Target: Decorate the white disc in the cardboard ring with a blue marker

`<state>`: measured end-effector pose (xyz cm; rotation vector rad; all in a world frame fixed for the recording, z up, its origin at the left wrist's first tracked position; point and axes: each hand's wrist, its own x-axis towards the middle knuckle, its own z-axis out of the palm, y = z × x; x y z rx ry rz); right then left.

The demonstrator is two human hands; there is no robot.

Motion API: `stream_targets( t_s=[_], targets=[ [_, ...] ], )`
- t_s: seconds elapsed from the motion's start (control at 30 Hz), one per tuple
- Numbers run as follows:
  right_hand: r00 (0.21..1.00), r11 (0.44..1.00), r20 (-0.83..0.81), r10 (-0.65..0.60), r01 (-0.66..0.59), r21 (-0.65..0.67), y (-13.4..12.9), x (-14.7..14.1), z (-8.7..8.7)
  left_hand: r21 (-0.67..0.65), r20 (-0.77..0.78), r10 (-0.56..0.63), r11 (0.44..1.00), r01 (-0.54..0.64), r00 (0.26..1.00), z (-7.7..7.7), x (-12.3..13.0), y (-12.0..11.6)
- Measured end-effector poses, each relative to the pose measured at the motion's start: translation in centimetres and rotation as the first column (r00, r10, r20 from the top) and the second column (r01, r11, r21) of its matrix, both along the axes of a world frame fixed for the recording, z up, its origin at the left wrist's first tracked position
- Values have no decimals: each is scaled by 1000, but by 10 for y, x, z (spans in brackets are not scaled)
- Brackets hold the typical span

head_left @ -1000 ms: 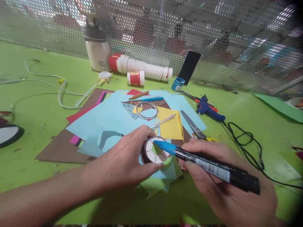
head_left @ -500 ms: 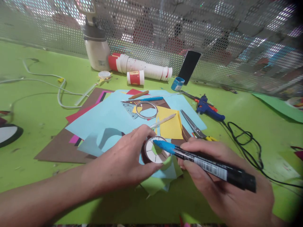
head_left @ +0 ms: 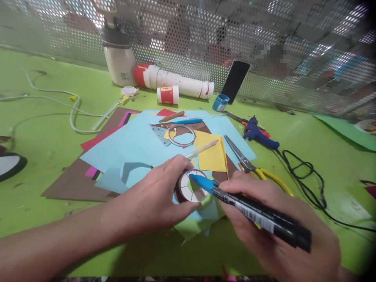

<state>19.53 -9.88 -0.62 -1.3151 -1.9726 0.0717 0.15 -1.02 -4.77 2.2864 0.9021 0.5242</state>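
My left hand [head_left: 164, 190] is closed around a small round cup-like piece [head_left: 185, 191], thumb below and fingers above. Its upturned white face carries short black lines around a green centre; its side looks dark, and the fingers hide part of it. In my right hand [head_left: 276, 219] is a black marker [head_left: 249, 209] with a blue front end. The marker's tip meets the white face near its upper edge, though whether it touches is hard to tell. Yellow-handled scissors [head_left: 242, 156] lie just beyond my right hand. Blue paper sheets [head_left: 123, 145] spread under and behind the piece.
A blue glue gun [head_left: 260, 135] with a black cord lies at right. Behind are a paint jar [head_left: 220, 102], a leaning phone [head_left: 235, 81], stacked paper cups [head_left: 179, 83], a single cup [head_left: 168, 95] and a spray bottle [head_left: 120, 64]. A ring [head_left: 194, 137] rests on the papers.
My right hand and the marker's rear end have shifted slightly left and down, uncovering more of the scissors' yellow handles. My left hand keeps its hold on the round piece.
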Motion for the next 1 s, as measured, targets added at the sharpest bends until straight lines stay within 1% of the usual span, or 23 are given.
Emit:
stream_targets(
  t_s=[0.13, 0.27, 0.37, 0.43, 0.53, 0.63, 0.77, 1.0],
  targets=[
    [1000, 999, -4, 26, -26, 30, 3, -1, 2, 12, -28, 5, 1000, -5, 1000, -1, 0, 0],
    [998, 997, -38, 54, -52, 49, 2, 0, -1, -13, -37, 11, 1000, -12, 999, 1, -1, -1],
    [997, 997, -80, 2, 4, 77, -3, 5, -4, -31, -12, 4, 1000, -4, 1000, 5, 0, -1],
    [996, 995, -72, -57, 63, 81, -7, 10, -3, -53, -19, 1, 999, -2, 1000, 8, 2, 0],
    [993, 987, -12, -120, 120, 102, -10, 13, -1, -97, -48, 9, 995, -14, 999, 12, 3, 0],
    [988, 982, -41, -149, 153, 115, -9, 9, -1, -104, -43, 5, 994, -9, 999, 13, 2, 0],
    [986, 986, -111, -124, 134, 94, -5, 1, -4, -96, -49, 6, 995, -10, 999, 12, 1, 0],
    [989, 993, -126, -74, 85, 86, -1, 0, -3, -67, -11, 16, 998, -17, 1000, 7, 1, -1]
  ],
)
